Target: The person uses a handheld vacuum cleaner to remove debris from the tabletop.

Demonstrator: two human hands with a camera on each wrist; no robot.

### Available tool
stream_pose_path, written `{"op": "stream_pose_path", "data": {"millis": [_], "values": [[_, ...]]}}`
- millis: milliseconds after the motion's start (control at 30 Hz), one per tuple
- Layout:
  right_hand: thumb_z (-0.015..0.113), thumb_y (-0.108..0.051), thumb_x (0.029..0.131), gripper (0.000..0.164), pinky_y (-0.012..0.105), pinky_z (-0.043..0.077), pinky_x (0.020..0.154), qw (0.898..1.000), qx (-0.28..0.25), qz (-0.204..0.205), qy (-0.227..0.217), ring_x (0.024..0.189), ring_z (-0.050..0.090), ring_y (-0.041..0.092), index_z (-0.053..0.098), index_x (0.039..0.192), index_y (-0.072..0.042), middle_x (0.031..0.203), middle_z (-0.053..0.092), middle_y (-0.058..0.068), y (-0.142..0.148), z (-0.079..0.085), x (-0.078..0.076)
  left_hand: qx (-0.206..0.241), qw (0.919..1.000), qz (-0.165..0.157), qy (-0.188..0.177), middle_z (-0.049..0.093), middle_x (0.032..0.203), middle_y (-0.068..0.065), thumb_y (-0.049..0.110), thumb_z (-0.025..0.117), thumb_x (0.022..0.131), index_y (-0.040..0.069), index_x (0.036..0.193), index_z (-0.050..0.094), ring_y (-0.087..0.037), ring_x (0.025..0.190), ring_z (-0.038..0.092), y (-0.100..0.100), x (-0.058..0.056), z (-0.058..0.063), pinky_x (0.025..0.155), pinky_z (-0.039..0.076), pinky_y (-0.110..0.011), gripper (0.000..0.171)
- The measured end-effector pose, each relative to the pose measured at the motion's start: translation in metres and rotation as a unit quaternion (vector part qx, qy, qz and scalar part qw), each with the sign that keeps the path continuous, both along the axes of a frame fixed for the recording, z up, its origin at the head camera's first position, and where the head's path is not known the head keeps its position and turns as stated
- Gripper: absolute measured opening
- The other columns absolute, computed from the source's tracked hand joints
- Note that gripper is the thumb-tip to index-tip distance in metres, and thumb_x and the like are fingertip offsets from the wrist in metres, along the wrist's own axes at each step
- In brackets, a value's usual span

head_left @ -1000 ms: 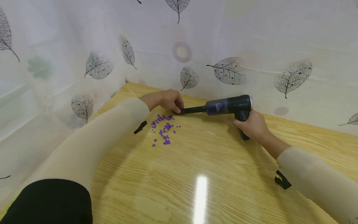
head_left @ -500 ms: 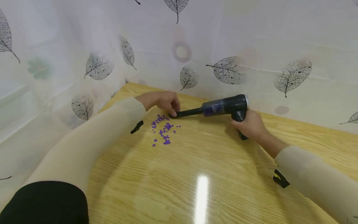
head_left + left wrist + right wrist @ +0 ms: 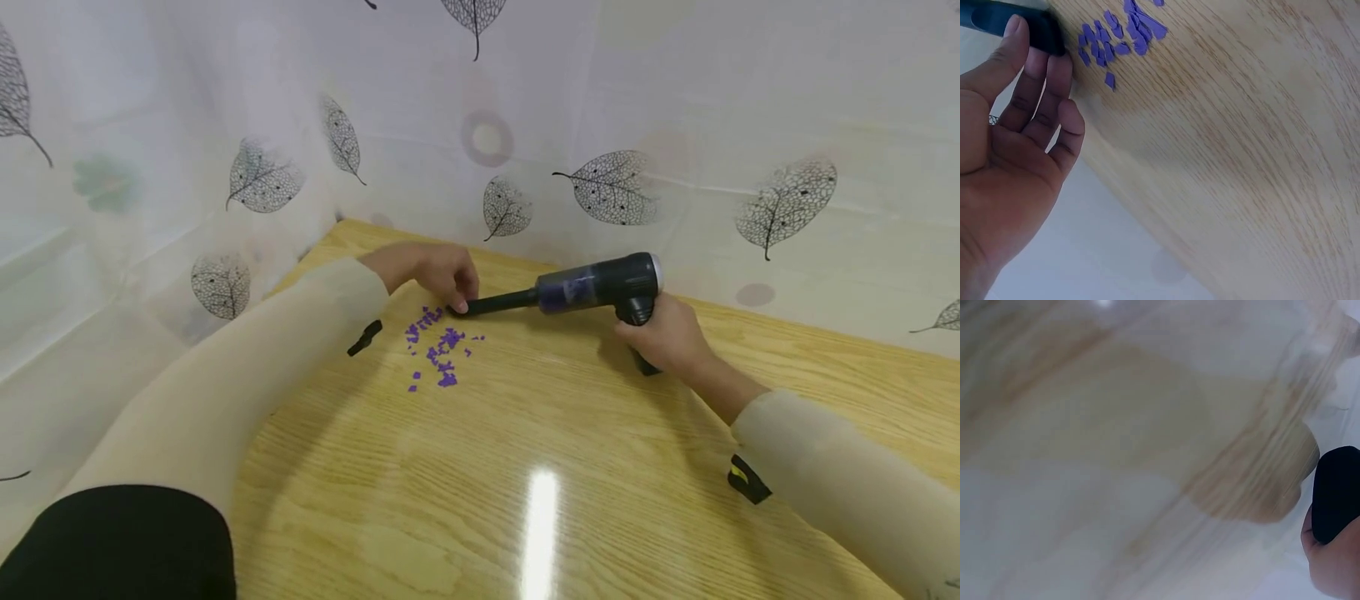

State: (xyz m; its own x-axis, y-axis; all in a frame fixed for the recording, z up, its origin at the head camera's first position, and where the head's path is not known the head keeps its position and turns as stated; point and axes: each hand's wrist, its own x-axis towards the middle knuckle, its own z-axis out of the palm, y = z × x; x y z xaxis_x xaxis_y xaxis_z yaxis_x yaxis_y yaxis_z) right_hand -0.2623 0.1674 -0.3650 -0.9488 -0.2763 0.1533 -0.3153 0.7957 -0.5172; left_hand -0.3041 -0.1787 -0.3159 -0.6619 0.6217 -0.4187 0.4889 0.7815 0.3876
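Note:
A black handheld vacuum cleaner (image 3: 630, 279) with a clear dust cup (image 3: 566, 290) lies across the back of the table, its nozzle aimed left. My right hand (image 3: 670, 337) grips its handle; the right wrist view catches only the handle's black end (image 3: 1338, 494) and part of the hand. With thumb and fingers my left hand (image 3: 447, 273) pinches the nozzle tip (image 3: 1044, 31), low over the table. Right at that tip lie purple paper scraps (image 3: 1138, 31), which spread toward the front in a loose patch (image 3: 448, 340). Purple bits show inside the dust cup.
The wood-grain table (image 3: 480, 467) runs up to a pale leaf-printed curtain (image 3: 420, 108) at the back and left. A black rounded shape (image 3: 120, 542) fills the lower left corner of the head view.
Both hands have shifted the vacuum left and slightly toward the front. Its nozzle tip now reaches the back of the scrap patch, where fewer scraps show at the upper right.

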Motion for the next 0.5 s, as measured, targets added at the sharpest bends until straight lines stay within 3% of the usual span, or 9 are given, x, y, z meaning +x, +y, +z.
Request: {"op": "stream_pose_path", "data": {"millis": [267,500], "values": [[0.063,-0.028,0.077,0.031,0.036,0.043,0.052,1.000,-0.007,0.002,0.001,0.062,0.049,0.025,0.051,0.087,-0.001,0.074,0.054,0.012,-0.015,0.001,-0.003,-0.006,0.9998,0.009,0.019,0.065,0.091,-0.004,0.017,0.069,0.081,0.008,0.097,0.067,-0.017,0.086,0.057,-0.012,0.000,0.004,0.084,0.047,-0.032,0.018],[0.063,-0.028,0.076,0.032,0.038,0.043,0.055,1.000,-0.005,0.010,0.004,0.064,0.049,0.026,0.051,0.088,0.000,0.076,0.055,0.014,-0.028,0.001,-0.008,-0.016,0.9996,0.019,0.012,0.065,0.093,-0.004,0.019,0.067,0.082,0.008,0.099,0.067,-0.018,0.087,0.057,-0.027,0.002,0.004,0.083,0.047,-0.034,0.020]]}}
